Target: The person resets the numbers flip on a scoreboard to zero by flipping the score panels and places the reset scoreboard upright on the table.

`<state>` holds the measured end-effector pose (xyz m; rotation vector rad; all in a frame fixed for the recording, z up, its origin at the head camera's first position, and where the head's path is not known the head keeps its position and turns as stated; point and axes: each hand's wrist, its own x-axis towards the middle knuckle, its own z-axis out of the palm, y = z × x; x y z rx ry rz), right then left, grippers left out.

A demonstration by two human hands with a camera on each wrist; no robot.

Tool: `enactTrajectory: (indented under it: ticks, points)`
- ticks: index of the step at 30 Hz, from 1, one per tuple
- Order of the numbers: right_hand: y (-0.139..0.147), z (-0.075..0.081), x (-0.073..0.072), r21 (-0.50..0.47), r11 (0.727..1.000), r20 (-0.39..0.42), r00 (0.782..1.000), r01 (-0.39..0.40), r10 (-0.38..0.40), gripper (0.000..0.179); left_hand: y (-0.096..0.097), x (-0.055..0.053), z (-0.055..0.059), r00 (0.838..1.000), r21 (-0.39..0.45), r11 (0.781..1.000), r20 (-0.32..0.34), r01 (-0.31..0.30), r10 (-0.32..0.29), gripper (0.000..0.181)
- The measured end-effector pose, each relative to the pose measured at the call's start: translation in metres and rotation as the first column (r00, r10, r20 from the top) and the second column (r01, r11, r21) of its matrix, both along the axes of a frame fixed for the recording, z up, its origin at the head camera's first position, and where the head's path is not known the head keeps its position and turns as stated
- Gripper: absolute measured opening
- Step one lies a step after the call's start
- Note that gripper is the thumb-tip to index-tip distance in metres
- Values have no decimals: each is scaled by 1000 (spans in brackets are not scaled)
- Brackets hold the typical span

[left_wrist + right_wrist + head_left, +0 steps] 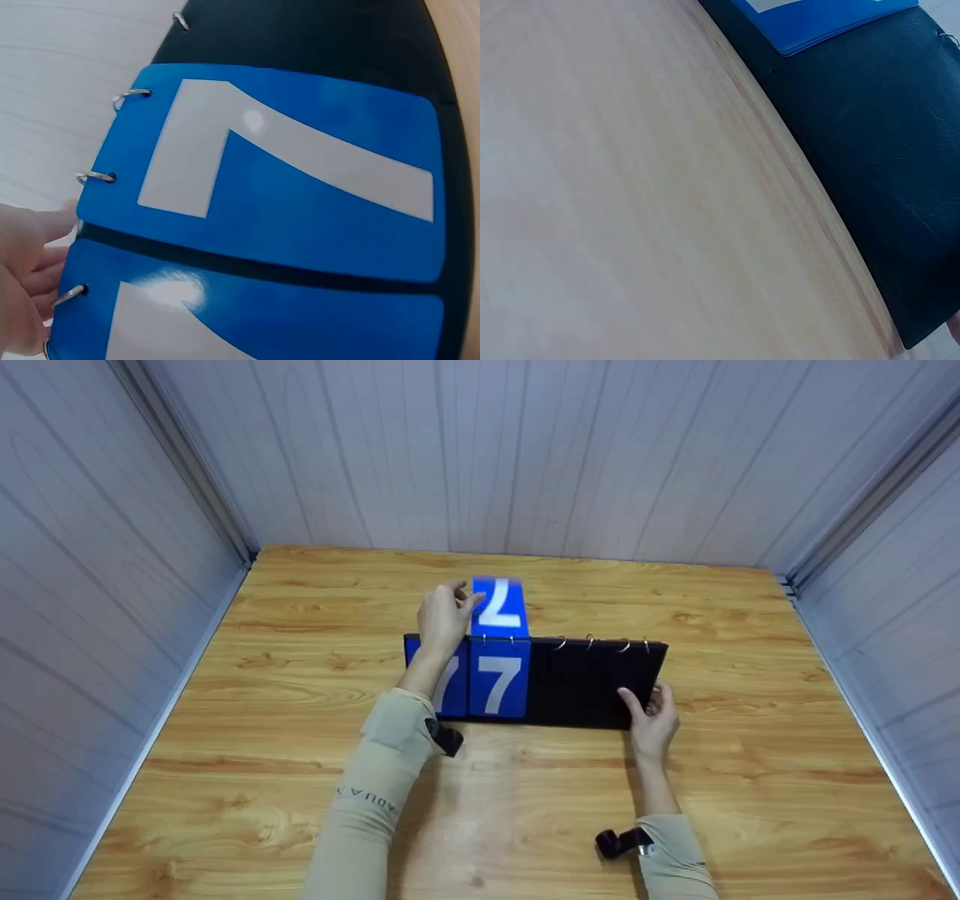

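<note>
Tabletop (757, 765), right grip (655, 720) round black board (574, 682)

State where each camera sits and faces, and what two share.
Head: on head, facing forward and down at board and table; left hand, right hand and sleeves show.
Left wrist: on that wrist, facing the board's cards; part of left hand shows.
Right wrist: on that wrist, facing table and board; sliver of right hand shows.
Both wrist views share board and cards.

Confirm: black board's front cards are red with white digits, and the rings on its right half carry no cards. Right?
No, the front cards of the black board are blue, not red, as the head view shows. The white digits and cardless rings on its right half stand.
</note>
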<state>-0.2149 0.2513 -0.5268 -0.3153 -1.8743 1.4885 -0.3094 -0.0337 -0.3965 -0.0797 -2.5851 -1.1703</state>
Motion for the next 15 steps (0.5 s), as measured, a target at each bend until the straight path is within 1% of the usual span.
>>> enactTrajectory:
  ticks: [2,3,6,8,10,15]
  points:
    - [0,-1,-1,-9,1000,-2,1000,5,-5,34,-1,4,-2,1000,-26,1000,-20,-10,9,36]
    - [0,-1,-1,-11,1000,-3,1000,5,-5,34,-1,7,-3,999,-31,999,-42,-12,11,35]
    - [1,-1,-1,-15,1000,-1,1000,5,-5,35,0,17,-6,991,-10,1000,-133,-12,10,30]
    - [1,-1,-1,-14,1000,0,1000,3,-3,35,1,25,-7,979,21,1000,-202,-4,8,26]
    - [1,-1,-1,-14,1000,2,1000,2,-2,34,1,34,-10,966,60,998,-258,2,13,24]
    - [1,-2,-1,-15,1000,-9,1000,-4,4,34,5,59,-19,942,141,990,-333,15,33,25]
